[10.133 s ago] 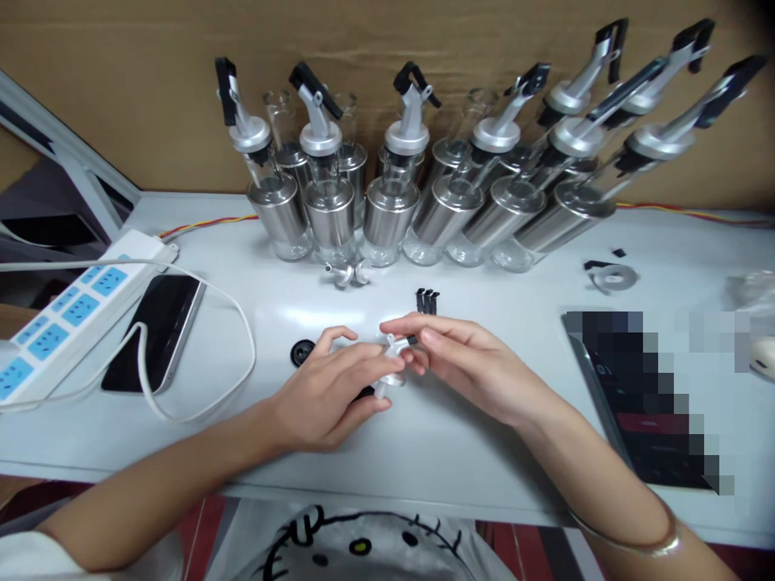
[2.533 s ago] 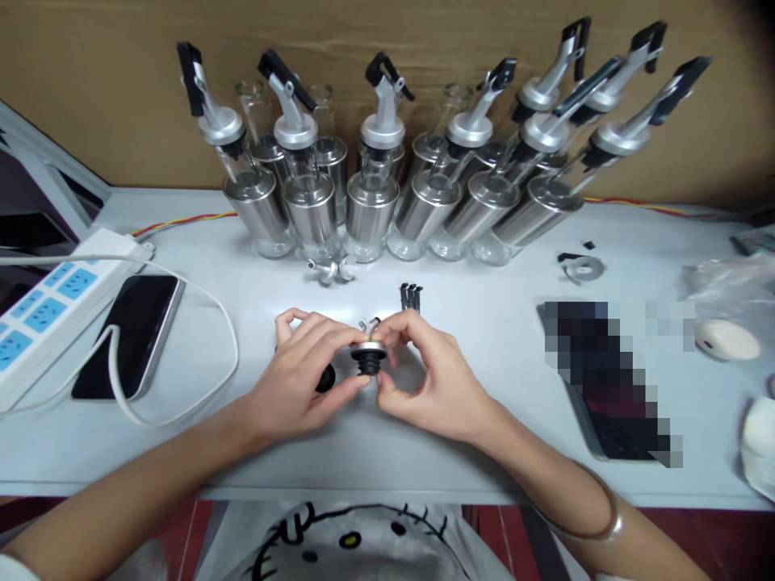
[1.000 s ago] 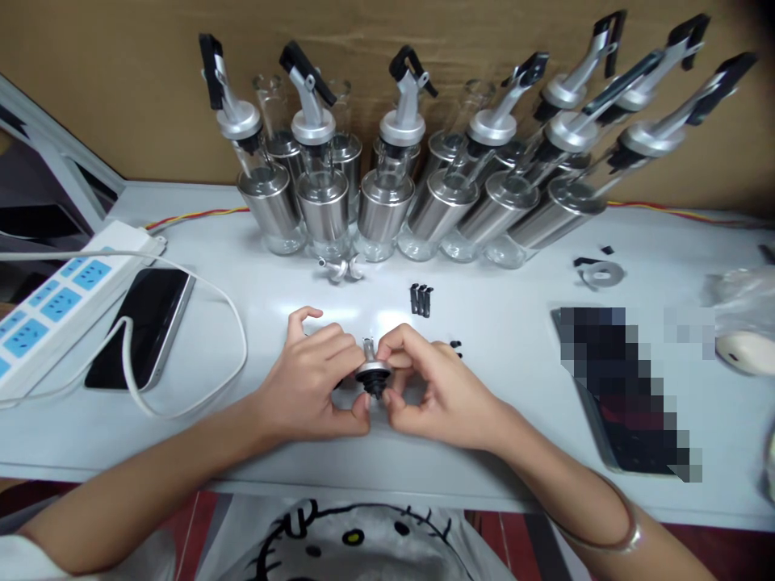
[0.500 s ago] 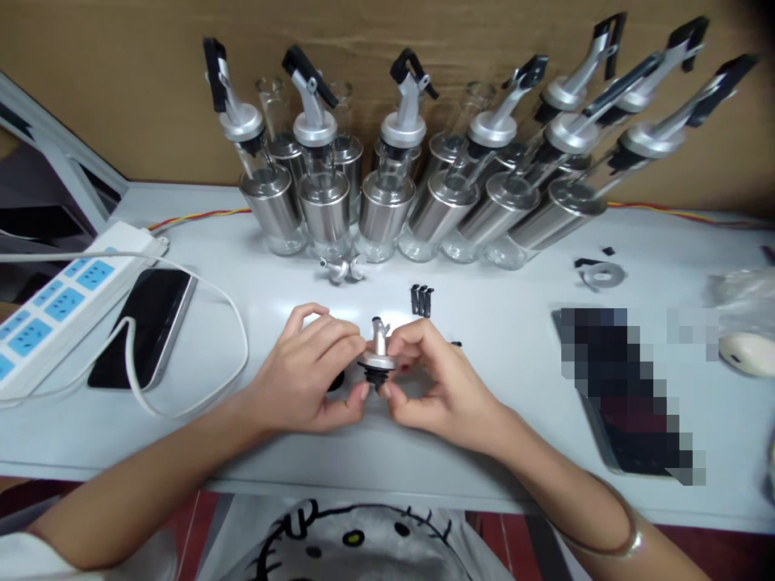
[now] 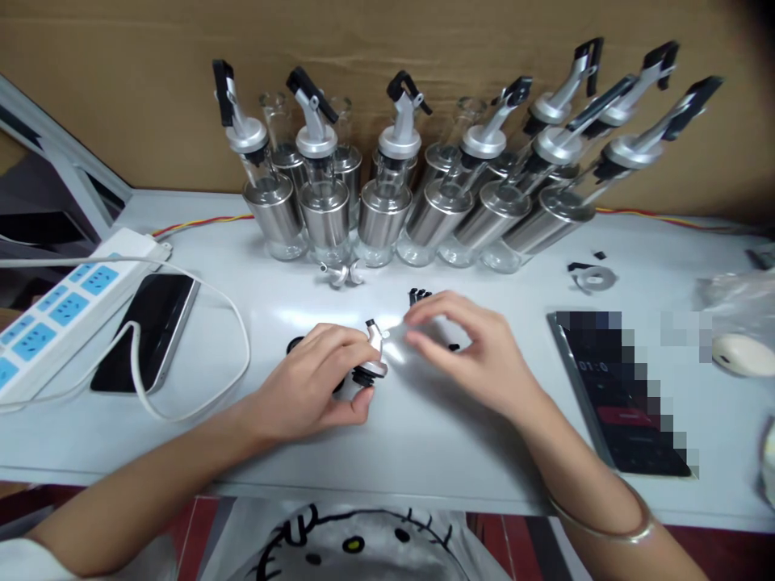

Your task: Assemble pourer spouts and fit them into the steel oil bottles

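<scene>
My left hand [image 5: 315, 383] grips a small silver pourer spout with a black stopper [image 5: 370, 363] just above the white table [image 5: 424, 436]. My right hand [image 5: 472, 355] hovers to the right of it with fingers spread and nothing in them, close to a few small black clips [image 5: 417, 295] and a black bit [image 5: 453, 348] on the table. A black round ring [image 5: 294, 346] lies partly hidden behind my left hand.
A row of steel-and-glass bottles with pourer tops [image 5: 387, 202] lines the back by a cardboard wall. A loose silver spout part [image 5: 339, 274] lies before them. Left: a power strip [image 5: 54, 311], phone [image 5: 148, 327], white cable. Right: a dark device [image 5: 623, 395], a metal washer [image 5: 590, 279].
My right hand has let go of the spout and moved right and up toward the black clips. My left hand keeps the spout, now tilted and lower.
</scene>
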Demonstrator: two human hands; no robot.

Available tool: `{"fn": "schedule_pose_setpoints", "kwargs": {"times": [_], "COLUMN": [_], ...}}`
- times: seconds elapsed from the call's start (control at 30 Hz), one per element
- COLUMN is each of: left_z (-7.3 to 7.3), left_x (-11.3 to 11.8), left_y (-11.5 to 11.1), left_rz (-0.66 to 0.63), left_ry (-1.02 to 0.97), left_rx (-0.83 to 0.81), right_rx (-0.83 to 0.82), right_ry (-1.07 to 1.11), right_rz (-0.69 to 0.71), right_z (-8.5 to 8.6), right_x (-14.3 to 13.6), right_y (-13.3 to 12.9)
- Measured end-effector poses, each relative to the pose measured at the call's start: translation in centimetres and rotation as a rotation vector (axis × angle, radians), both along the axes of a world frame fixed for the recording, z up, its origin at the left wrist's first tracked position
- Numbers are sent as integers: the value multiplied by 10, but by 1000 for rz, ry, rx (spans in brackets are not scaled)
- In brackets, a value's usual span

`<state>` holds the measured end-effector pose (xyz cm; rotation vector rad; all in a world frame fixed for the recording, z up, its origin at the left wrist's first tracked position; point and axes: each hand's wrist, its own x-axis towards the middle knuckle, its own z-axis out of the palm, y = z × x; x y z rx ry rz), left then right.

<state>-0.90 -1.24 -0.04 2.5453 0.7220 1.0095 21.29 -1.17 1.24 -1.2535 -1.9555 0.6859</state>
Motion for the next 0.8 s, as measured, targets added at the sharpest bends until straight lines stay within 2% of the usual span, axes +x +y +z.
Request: {"fn": "schedule_pose_setpoints", "kwargs": {"times": [0.07,0.1,0.17,0.33,0.5,0.63,0.8], "left_z": [0,0,1,3,3,3,3], "left_x": [-1,-1,-1,3,4,3,3], "left_y": [-1,-2,-4,-7,-7,-7,-7], "left_rz": [-1,-6,-26,-80,-89,-94,-67], "left_ry": [30,46,67,82,77,61,17], "left_rx": [-22,-25,-14,40,56,6,-40], "right_rx": [24,28,0,-70,-128,-157,-186], "right_ry": [-127,-170,-227,-293,-250,-51,286], "right_rz": [-239,-314,-369,-314,-351,-425,-279], "right_z": [-5,-9,-17,-28,-22,-13,-2], "right_x": [12,17,25,26,22,20,9], "right_y": [9,13,21,32,32,24,13]}}
